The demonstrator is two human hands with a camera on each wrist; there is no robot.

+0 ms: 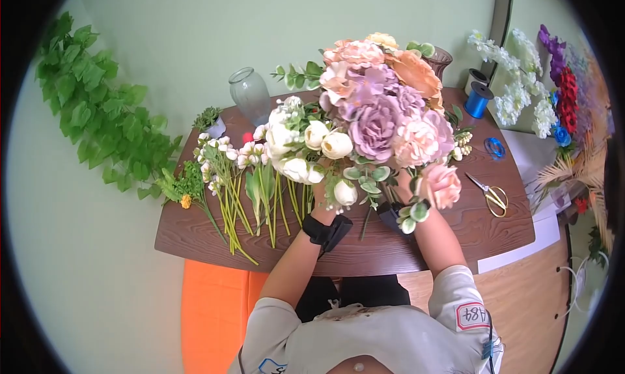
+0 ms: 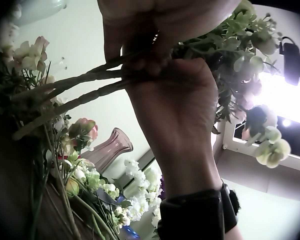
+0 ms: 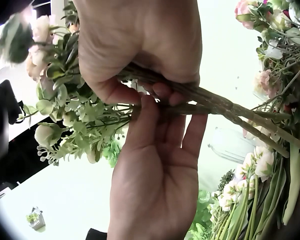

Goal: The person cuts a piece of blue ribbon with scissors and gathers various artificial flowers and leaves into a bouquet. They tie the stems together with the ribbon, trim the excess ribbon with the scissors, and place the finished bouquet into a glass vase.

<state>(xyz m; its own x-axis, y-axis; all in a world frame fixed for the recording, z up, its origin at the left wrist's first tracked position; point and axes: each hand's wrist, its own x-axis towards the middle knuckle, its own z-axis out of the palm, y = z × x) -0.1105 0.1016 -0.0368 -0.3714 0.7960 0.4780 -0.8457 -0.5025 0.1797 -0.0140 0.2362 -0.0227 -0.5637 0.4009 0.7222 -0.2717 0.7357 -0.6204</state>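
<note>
A large bouquet of artificial flowers (image 1: 374,130), with mauve, peach and pink roses and white blooms, is held up over the table and covers most of both hands in the head view. Its brown stems (image 3: 222,106) run through the hands in the right wrist view. My left hand (image 3: 157,160) holds the stems from one side, thumb and fingers around them. Close against it, my right hand (image 3: 140,40) curls its fingers round the same stems. Past the hands, the bare stem ends (image 2: 65,105) spread apart in the left wrist view.
White flowers with green stems (image 1: 231,185) lie on the left of the dark wooden table (image 1: 390,257). A glass vase (image 1: 250,95) stands at the back left. Gold-handled scissors (image 1: 491,195), a blue ribbon spool (image 1: 478,100) and a loose blue ribbon coil (image 1: 495,147) are on the right.
</note>
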